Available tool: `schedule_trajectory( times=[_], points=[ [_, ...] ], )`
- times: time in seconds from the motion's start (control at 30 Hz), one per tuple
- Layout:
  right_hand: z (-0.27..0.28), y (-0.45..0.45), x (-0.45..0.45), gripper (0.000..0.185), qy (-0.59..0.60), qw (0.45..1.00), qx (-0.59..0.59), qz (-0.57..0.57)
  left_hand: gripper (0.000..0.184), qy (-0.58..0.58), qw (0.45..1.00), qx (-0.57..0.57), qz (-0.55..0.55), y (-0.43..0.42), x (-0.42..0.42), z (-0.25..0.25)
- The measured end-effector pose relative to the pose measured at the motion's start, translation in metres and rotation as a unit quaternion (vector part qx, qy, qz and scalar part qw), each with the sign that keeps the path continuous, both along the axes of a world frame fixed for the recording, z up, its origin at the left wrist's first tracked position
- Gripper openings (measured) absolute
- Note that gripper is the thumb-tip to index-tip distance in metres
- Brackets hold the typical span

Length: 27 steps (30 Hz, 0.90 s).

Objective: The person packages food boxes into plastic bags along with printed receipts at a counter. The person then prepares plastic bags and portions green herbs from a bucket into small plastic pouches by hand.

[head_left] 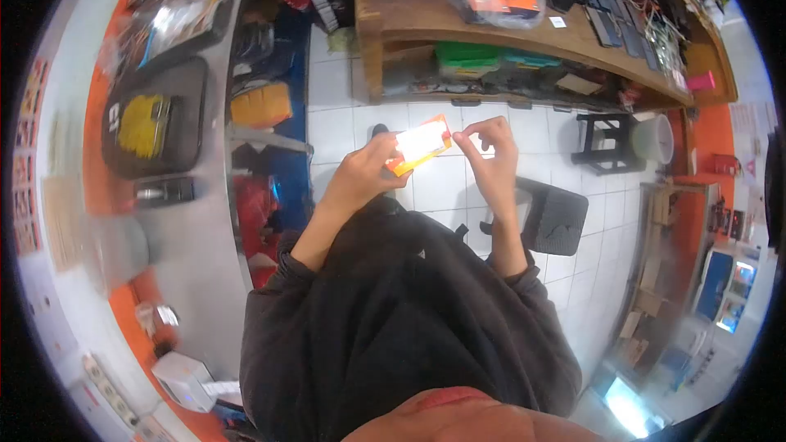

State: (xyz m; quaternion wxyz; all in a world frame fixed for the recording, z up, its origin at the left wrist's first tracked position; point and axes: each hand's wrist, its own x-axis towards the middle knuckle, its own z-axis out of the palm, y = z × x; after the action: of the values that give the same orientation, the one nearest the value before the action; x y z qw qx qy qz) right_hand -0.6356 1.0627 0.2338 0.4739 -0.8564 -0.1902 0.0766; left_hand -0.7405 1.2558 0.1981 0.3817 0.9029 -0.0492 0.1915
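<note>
Our left hand (360, 173), fingers clamped on a rectangular orange-and-white card (423, 143), our right hand (493, 162) beside it, whether fingertips meet we cannot tell

From my feed: white tiled floor (426, 188) at center, wooden bench (393, 12) at twelve, metal counter (192, 254) at nine.

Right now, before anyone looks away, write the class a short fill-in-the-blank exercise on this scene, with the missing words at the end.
The small bright piece is held in the ____ hand.
The floor tiles are ____ in colour.
The pale bucket stands beside a stool that is ____.
The dark tray holds a heap whose colour is ____.
Missing words: left; white; black; yellow.
</note>
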Motion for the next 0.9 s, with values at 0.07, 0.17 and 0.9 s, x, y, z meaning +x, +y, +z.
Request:
schedule_trajectory(
  times=[0.07, 0.17, 0.9],
  points=[
    [-0.007, 0.008, 0.018, 0.022, -0.123, 0.990, 0.060, -0.026, 0.049, -0.024, 0.999, 0.009, -0.026, 0.008, 0.038, 0.000],
    [0.003, 0.046, 0.040, 0.026, -0.356, 0.916, -0.133, 0.128, 0.049, 0.064, 0.994, -0.064, -0.057, 0.026, 0.090, 0.016],
    [0.007, -0.033, 0.319, 0.078, 0.437, 0.867, 0.164, 0.175, 0.055, 0.135, 0.892, -0.096, -0.421, 0.015, 0.394, 0.021]
  ],
)
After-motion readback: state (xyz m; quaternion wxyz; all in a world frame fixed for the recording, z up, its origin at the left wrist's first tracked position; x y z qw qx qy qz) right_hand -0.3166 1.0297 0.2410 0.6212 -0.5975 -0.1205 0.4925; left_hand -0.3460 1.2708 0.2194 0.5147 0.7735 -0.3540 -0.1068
